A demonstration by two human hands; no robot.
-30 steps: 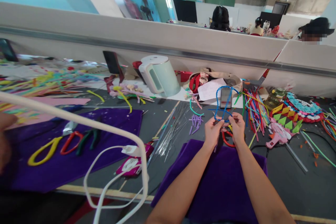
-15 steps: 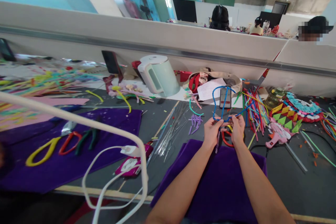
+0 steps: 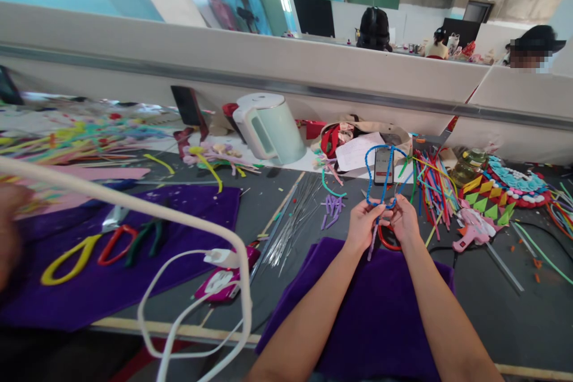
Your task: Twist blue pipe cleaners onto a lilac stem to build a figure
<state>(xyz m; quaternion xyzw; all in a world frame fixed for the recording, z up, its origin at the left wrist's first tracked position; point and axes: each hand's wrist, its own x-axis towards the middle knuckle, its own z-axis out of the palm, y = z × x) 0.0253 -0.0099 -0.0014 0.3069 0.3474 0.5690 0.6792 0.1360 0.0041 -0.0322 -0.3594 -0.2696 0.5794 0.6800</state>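
My left hand (image 3: 363, 224) and my right hand (image 3: 405, 221) are close together above the far edge of a purple cloth (image 3: 371, 304). Both pinch the lower end of a blue pipe cleaner loop (image 3: 369, 170) that stands up in front of a phone (image 3: 384, 166). A thin purple strand (image 3: 373, 245) hangs down from my left hand. A red-handled tool (image 3: 388, 240) lies just under my right hand.
A pale green kettle (image 3: 268, 128) stands at the back. Metal wires (image 3: 293, 218) and short purple pieces (image 3: 333, 206) lie to the left of my hands. Coloured pipe cleaners (image 3: 432, 182) and a pink glue gun (image 3: 474, 230) lie to the right. A white cable (image 3: 179, 215) crosses the near left.
The blue loop has shifted between my fingers, its sides drawn closer into a narrower shape. My hands stayed in nearly the same spot. A blurred hand shows again at the far left edge.
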